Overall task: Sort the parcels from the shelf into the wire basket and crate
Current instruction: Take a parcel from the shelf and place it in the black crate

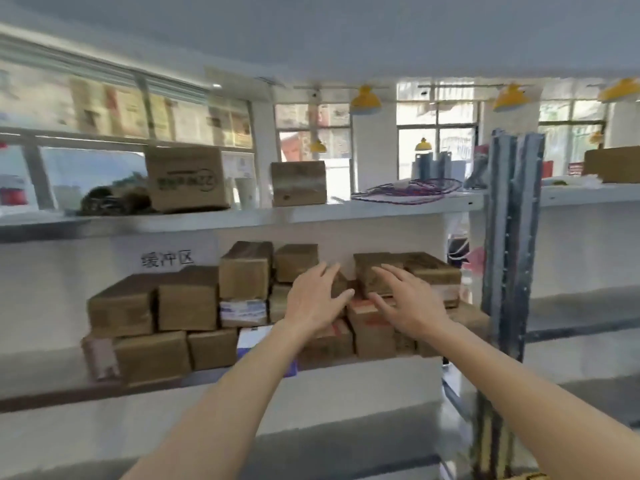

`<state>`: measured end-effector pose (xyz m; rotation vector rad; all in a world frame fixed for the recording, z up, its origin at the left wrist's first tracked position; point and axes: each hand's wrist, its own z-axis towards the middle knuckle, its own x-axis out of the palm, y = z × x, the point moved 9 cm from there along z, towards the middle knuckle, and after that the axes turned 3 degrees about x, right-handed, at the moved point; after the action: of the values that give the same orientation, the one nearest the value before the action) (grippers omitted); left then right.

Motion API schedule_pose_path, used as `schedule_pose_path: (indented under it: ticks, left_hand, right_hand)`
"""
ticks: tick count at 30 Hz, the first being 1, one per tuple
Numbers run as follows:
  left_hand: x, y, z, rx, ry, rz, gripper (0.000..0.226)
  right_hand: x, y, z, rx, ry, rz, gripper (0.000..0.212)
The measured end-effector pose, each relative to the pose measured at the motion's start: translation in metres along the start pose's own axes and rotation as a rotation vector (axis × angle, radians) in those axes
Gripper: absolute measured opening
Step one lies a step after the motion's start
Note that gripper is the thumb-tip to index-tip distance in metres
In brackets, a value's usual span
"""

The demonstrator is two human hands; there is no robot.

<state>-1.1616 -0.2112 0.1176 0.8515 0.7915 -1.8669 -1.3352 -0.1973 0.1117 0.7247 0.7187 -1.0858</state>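
Several brown cardboard parcels are stacked on the middle shelf (pixel 52 393), among them a tall box (pixel 244 268) and a flat box (pixel 429 268) on top at the right. My left hand (pixel 317 299) and my right hand (pixel 405 303) reach out side by side in front of the pile, fingers spread and straight. Between them sits a small brown parcel (pixel 341 284), partly hidden by my left hand. I cannot tell whether either hand touches a box. No wire basket or crate is in view.
The upper shelf (pixel 242 216) carries two cardboard boxes (pixel 187 178), (pixel 298 183), a dark bundle (pixel 110 200) and a coil of cables (pixel 408 190). A grey metal upright (pixel 509 244) stands right of the pile. A white label with printed characters (pixel 166 259) hangs behind the parcels.
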Motion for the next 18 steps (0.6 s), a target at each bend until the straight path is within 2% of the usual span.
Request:
schedule_pose_path:
  ticks: [9,14,18]
  left_hand:
    - [-0.153,0.23,-0.129,-0.237,-0.037,0.145,0.072]
    - [-0.208,0.319,-0.202,-0.35,-0.033,0.175,0.072]
    - [-0.237,0.364,-0.235,-0.399,-0.045,0.184,0.069]
  right_hand:
    - [0.044,0.283,0.021,-0.179,0.077,0.146,0.064]
    - [0.072,0.393,0.014,-0.209,0.12,0.186,0.064]
    - [0.089,0.452,0.012,-0.218,0.154,0.208,0.064]
